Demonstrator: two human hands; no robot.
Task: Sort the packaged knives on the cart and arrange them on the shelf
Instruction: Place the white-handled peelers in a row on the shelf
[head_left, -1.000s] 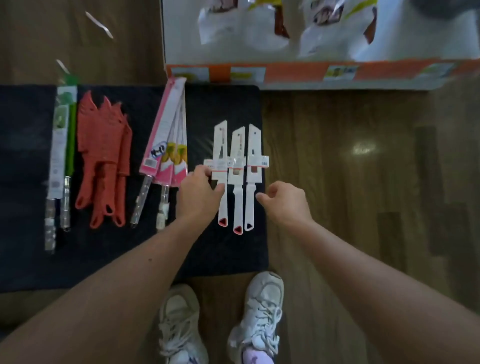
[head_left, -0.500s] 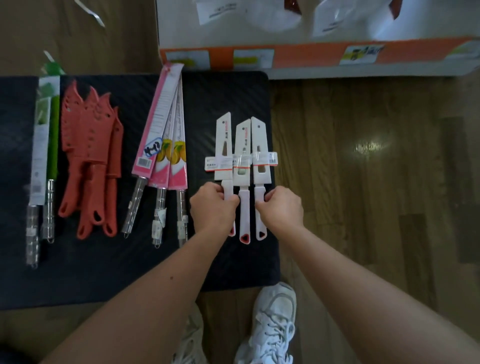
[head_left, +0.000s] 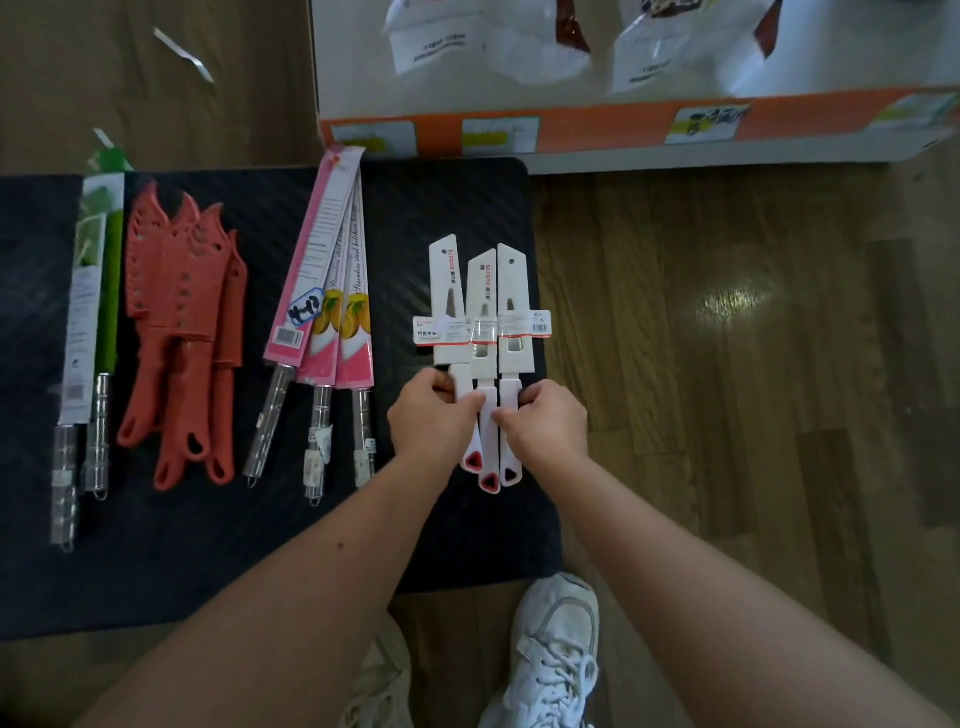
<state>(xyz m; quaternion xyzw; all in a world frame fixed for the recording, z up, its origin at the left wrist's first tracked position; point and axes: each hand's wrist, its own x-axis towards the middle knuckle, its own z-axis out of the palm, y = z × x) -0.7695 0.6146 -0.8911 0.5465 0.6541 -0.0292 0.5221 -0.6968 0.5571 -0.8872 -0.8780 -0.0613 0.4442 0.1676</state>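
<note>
Three white packaged knives (head_left: 483, 312) with red-tipped handles lie side by side at the right end of the black cart top (head_left: 441, 208). My left hand (head_left: 434, 423) grips the handle of the left white knife. My right hand (head_left: 548, 423) grips the handle of the right one, its fingers also against the middle handle. Left of them lie three pink-sleeved knives (head_left: 332, 291) with clear handles, several red plastic knives (head_left: 182, 322), and two green-and-white sleeved knives (head_left: 93, 312) at the far left.
A white shelf (head_left: 623, 135) with an orange price strip stands beyond the cart and carries white bags (head_left: 493, 47). Wooden floor (head_left: 727, 364) spreads to the right. My white sneakers (head_left: 550, 649) stand below the cart's near edge.
Both hands closed in on the white knives' handles from either side and now grip them, pushing the three knives tighter together.
</note>
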